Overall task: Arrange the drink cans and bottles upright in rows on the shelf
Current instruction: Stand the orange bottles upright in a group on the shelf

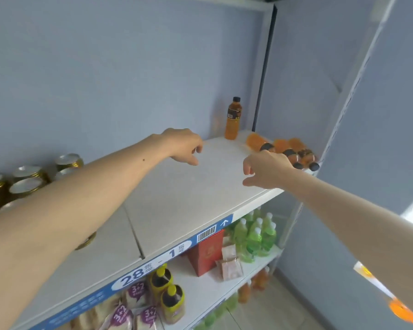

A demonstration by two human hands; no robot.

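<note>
- A white shelf (177,198) is seen from above, with a blue price strip (153,263) along its front edge.
- One orange drink bottle (233,119) with a dark cap is stood upright at the back right corner of the shelf, close to the wall.
- Three more orange bottles (284,150) are laid on their sides just beside it, at the right end of the shelf, caps pointing toward the front edge.
- A cluster of gold-rimmed cans (26,181) is stood upright at the left end of the shelf, partly hidden behind the left forearm.
- The left hand (184,145) is held over the middle of the shelf; its fingers are loosely curled downward and nothing is held in them.
- The right hand (266,169) is held near the lying bottles, overlapping the nearest one in view; its fingers are loosely curled with the thumb spread out, and nothing is gripped. Whether the bottle is touched cannot be told.
- On the shelf below, green bottles (255,236), a red box (205,253), yellow-capped dark bottles (167,291) and wrapped packets (134,308) are kept.
</note>
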